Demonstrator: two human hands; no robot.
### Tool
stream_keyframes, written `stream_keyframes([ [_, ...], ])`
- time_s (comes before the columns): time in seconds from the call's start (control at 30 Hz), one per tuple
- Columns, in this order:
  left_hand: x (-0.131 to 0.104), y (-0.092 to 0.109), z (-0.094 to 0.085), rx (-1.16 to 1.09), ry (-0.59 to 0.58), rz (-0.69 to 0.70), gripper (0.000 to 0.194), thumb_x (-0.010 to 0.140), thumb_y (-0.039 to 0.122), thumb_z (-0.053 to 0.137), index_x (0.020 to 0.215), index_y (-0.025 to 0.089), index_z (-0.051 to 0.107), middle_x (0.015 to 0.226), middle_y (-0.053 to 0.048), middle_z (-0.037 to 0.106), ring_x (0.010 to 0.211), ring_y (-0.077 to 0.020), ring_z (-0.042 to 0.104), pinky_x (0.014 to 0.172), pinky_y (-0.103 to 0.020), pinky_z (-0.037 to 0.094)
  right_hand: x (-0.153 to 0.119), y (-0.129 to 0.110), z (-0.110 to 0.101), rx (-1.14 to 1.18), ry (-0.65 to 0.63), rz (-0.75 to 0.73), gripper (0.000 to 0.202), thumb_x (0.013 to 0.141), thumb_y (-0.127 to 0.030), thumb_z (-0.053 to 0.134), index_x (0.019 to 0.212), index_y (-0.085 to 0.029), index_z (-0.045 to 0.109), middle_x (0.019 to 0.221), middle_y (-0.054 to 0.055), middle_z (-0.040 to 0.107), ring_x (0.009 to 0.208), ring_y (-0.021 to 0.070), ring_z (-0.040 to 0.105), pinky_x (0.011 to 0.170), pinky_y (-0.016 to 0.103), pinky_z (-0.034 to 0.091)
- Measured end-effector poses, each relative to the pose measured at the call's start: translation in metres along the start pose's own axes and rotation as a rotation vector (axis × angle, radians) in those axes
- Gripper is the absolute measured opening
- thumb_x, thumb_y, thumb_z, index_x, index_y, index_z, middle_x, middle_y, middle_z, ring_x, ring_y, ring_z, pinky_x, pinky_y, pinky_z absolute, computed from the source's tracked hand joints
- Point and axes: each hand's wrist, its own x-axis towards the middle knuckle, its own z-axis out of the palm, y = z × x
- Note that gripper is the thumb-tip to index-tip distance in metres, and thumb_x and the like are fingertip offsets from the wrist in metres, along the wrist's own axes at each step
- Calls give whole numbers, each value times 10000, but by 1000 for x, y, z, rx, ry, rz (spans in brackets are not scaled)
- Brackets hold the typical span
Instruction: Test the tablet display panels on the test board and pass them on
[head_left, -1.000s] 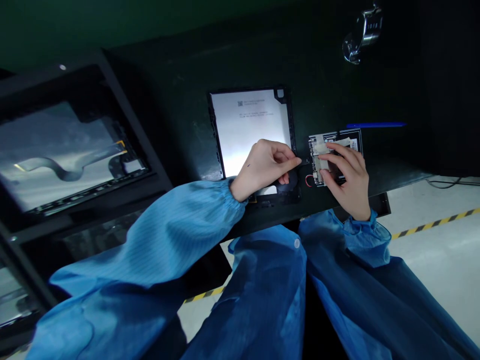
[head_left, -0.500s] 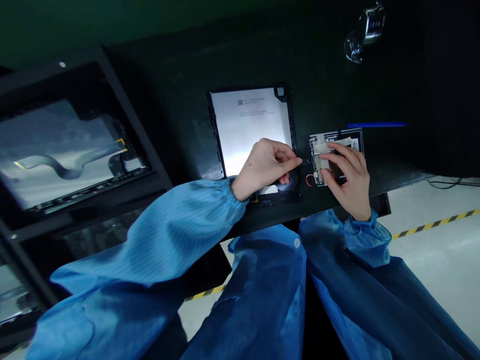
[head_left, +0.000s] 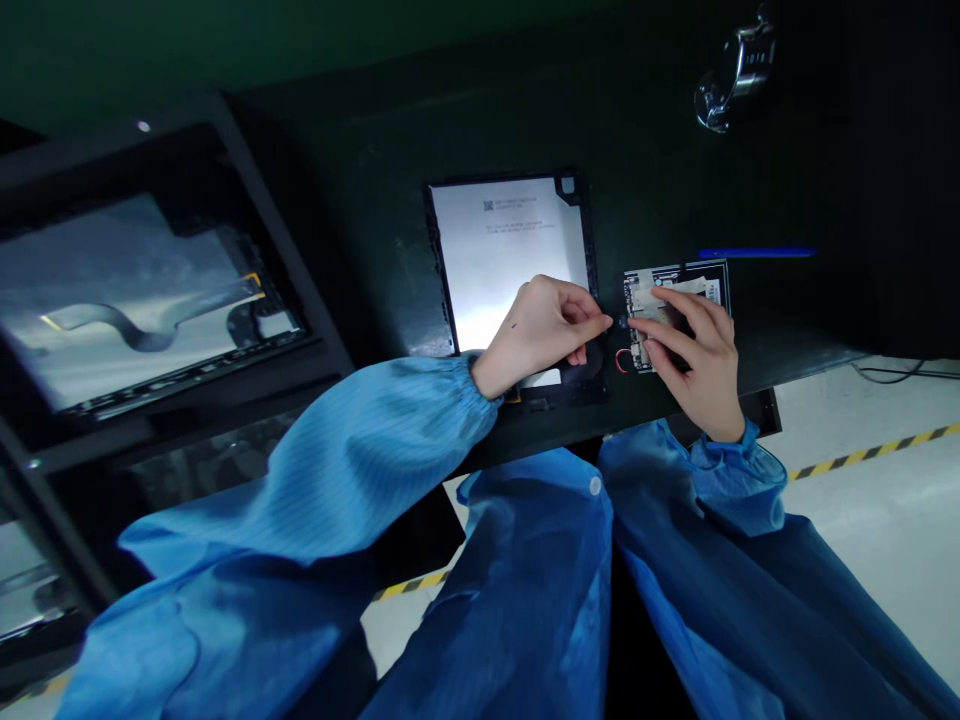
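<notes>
My left hand (head_left: 551,325) is pinched, thumb against index finger, at the left side of a small circuit board (head_left: 643,300). A tiny dark piece (head_left: 622,322) shows at its fingertips, too small to name. My right hand (head_left: 703,355) rests over the board with fingers spread. Its index fingertip reaches the board's left edge, close to the left fingertips. Pale tape strips cover part of the board, and a thin red wire (head_left: 622,360) curls from its lower left. Under my left hand lies a flat screen panel (head_left: 499,255) with a silvery back and black frame.
A blue pen-like stick (head_left: 757,254) lies beyond the board. At the back right stands a shiny metal ring-shaped object (head_left: 750,60). Black trays (head_left: 247,215) on the left hold another panel with a ribbon cable (head_left: 154,335). The table's front edge runs just below both hands.
My right index finger has stretched left to the board's edge, close to my left fingertips. My left hand stays pinched at nearly the same spot. The whole view has shifted slightly.
</notes>
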Motion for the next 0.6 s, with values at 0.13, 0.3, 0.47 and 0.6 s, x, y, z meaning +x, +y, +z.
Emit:
stream_keyframes([
  [0.13,0,-4,3,26,-14,11,212,838,154,678,629,144,646,447,11,602,370,-90,547,406,-171,418,1,-4,-1,-85,-1,-49,343,951,-145,526,1171,-328,716,1372,19,637,1253,273,561,1034,498,473],
  [0.3,-1,-5,-10,165,65,179,152,876,280,656,813,151,705,605,-12,680,530,-147,649,570,-246,527,6,-10,-1,-154,-66,-117,354,906,-71,524,1130,-263,720,1331,69,656,1220,297,577,1007,510,478],
  [0.47,11,-12,-75,635,443,387,414,875,378,664,1205,129,645,1355,-149,625,1234,-317,585,1107,-422,409,13,-2,-1,-188,-57,-152,334,883,-51,520,1079,-236,717,1302,92,663,1191,304,596,975,503,506],
  [0.6,22,-37,-112,824,377,363,795,789,403,748,1439,62,444,1529,-239,442,1428,-409,374,1197,-487,273,7,-4,1,-120,-5,-216,322,899,-87,523,1113,-239,708,1295,82,674,1196,300,604,975,510,520],
])
